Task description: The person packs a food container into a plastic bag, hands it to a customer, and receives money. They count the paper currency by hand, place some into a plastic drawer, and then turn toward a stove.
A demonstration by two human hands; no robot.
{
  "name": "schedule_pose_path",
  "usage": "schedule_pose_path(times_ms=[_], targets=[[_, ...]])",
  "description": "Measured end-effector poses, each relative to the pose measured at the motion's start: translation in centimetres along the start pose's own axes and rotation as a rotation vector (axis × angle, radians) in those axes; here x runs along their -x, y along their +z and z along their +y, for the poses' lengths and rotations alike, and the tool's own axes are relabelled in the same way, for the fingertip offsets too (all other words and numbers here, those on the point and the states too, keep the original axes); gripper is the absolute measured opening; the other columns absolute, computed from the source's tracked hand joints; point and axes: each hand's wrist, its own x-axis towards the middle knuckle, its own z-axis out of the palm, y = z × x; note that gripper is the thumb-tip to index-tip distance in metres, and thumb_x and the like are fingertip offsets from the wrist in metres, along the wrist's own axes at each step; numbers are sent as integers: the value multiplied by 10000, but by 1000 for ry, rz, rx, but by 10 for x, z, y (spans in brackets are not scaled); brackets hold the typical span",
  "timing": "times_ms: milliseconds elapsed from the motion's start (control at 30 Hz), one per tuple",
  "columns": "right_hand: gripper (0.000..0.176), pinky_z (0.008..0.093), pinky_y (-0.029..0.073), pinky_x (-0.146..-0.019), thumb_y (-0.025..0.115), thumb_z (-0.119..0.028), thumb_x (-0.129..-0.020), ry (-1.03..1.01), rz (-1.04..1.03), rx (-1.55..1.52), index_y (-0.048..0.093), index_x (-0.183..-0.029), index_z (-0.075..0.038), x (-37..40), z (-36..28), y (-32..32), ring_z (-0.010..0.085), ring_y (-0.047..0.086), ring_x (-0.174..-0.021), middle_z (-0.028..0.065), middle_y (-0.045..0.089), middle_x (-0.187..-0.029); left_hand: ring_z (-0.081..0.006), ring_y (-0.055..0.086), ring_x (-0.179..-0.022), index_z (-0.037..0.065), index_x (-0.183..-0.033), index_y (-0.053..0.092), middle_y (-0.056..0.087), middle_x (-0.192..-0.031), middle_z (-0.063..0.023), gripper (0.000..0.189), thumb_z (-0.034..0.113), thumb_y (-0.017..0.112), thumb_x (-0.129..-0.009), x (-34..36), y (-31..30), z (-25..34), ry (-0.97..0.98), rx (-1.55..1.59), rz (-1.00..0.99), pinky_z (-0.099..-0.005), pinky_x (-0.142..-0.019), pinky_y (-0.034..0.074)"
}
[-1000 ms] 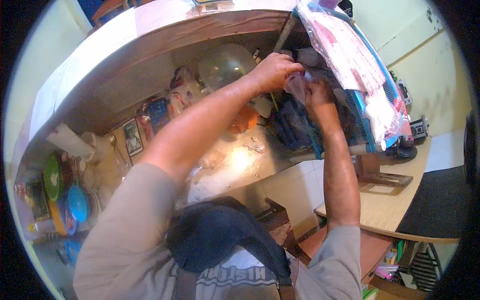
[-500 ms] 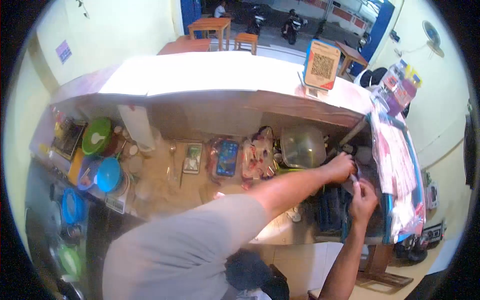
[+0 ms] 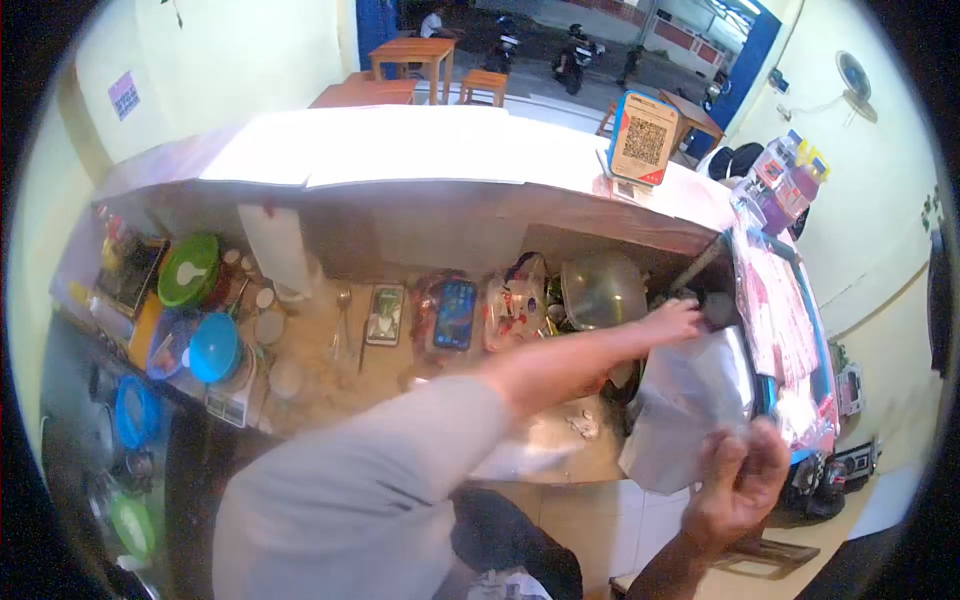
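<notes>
A shiny grey sheet, plastic or foil (image 3: 690, 400), is spread between my two hands at the right end of the counter. My left hand (image 3: 676, 322) reaches across to its upper edge, the fingers closed there and slightly blurred. Closer to me, my right hand (image 3: 738, 478) has its fingers curled in a pinch at the sheet's lower right edge. Which part of the sheet each hand grips is partly hidden. Just left of my left hand stands a clear plastic container (image 3: 603, 290).
A stand with a QR code (image 3: 642, 140) is on the white ledge (image 3: 400, 150). Two phones (image 3: 452, 315) lie mid-counter, with a blue bowl (image 3: 215, 347) and a green basin (image 3: 189, 270) at left. A blue-framed rack with pinkish sheets (image 3: 775, 310) borders the right.
My hands were together at the right end and are now apart. My right hand has come down toward me, and the shiny sheet now shows spread between them.
</notes>
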Motion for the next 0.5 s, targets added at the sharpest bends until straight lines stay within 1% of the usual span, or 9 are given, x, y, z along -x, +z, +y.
schedule_pose_path(times_ms=[33, 67, 133, 167, 267, 300, 367, 467, 500], targets=[[335, 295, 497, -699, 517, -2, -867, 162, 125, -47, 427, -1189, 16, -3, -6, -3, 170, 579, -794, 99, 576, -931, -362, 396, -1197, 55, -1070, 609, 496, -1224, -200, 295, 188, 553, -813, 17, -54, 36, 70, -113, -36, -474, -1006, 293], [359, 309, 492, -744, 514, -1, -867, 201, 101, -181, 414, -1212, 19, -6, -7, -4, 178, 570, -843, 111, 562, -976, -362, 396, -1197, 55, -1070, 609, 496, -1224, -200, 295, 188, 553, -813, 37, -77, 58, 82, -90, -44, -474, -1006, 293], [393, 342, 456, -852, 511, -3, -867, 302, 58, -506, 385, -1239, 15, -13, -9, 9, 198, 537, -972, 131, 520, -1083, -404, 292, -1259, 63, -1251, 484, 364, -1354, -189, 581, 287, 666, -746, 73, -112, 83, 16, 295, -206, -498, -1062, 178], [404, 349, 448, -866, 493, -5, -871, 292, -3, -615, 364, -1254, 6, -12, 4, 16, 200, 540, -978, 133, 524, -1087, -352, 270, -1290, 67, -1303, 418, 299, -1400, -177, 788, 354, 756, -652, 95, -108, 87, 12, 623, -330, -451, -1084, 162], [376, 341, 468, -839, 437, -59, -901, 433, -41, -711, 368, -1270, -52, -5, 4, 60, 202, 562, -947, 125, 547, -1070, -213, 319, -1277, 48, -1356, 318, 308, -1404, -111, 794, 285, 722, -714, 155, -165, 143, -261, 1681, -514, -377, -1066, 227], [371, 347, 473, -835, 426, -64, -905, 428, -19, -763, 376, -1272, -72, 3, 8, 77, 203, 567, -938, 120, 555, -1057, -201, 369, -1244, 29, -1385, 250, 351, -1379, -93, 826, 211, 712, -724, 179, -169, 147, -278, 1992, -482, -349, -1060, 243], [358, 365, 478, -831, 406, -57, -908, 554, -44, -952, 396, -1264, -103, 24, 0, 105, 207, 572, -930, 116, 569, -1031, -195, 421, -1196, 20, -1374, 271, 409, -1328, -108, 743, 211, 642, -760, 209, -212, 184, -462, 2118, 59, -358, -1033, 289], [320, 357, 484, -822, 409, -46, -911, 599, -28, -1053, 424, -1227, -97, 49, -31, 140, 206, 571, -921, 105, 570, -1004, -284, 526, -1083, 9, -1337, 325, 471, -1249, -172, 601, 256, 490, -815, 287, -260, 161, -704, 2208, 263, -418, -963, 396], [313, 353, 482, -829, 410, -43, -910, 589, -16, -1065, 429, -1219, -88, 54, -43, 148, 201, 571, -917, 100, 565, -1003, -328, 504, -1114, 40, -1341, 328, 473, -1246, -181, 597, 365, 452, -855, 310, -285, 168, -750, 1756, 449, -501, -954, 387]])
